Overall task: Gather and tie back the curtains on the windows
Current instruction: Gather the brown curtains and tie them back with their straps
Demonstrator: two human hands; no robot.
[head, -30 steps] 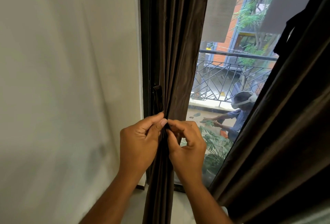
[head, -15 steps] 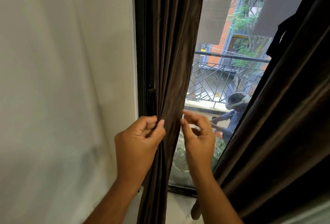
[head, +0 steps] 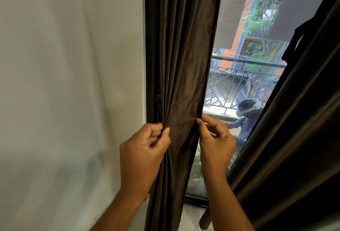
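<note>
Curtain (head: 184,83) hangs gathered against the window frame (head: 150,46). Left hand (head: 145,149) pinches its left folds in a tight grip; right hand (head: 216,142) pinches its right edge.

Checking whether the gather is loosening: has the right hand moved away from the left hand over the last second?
Yes. The right hand has moved rightward, away from the window frame, now pinching the curtain edge.

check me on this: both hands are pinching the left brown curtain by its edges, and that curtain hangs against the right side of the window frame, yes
Not quite. The left hand and right hand do pinch the brown curtain by its edges, but the head view shows it hanging against the left side of the window frame, next to the white wall, not the right.
</note>
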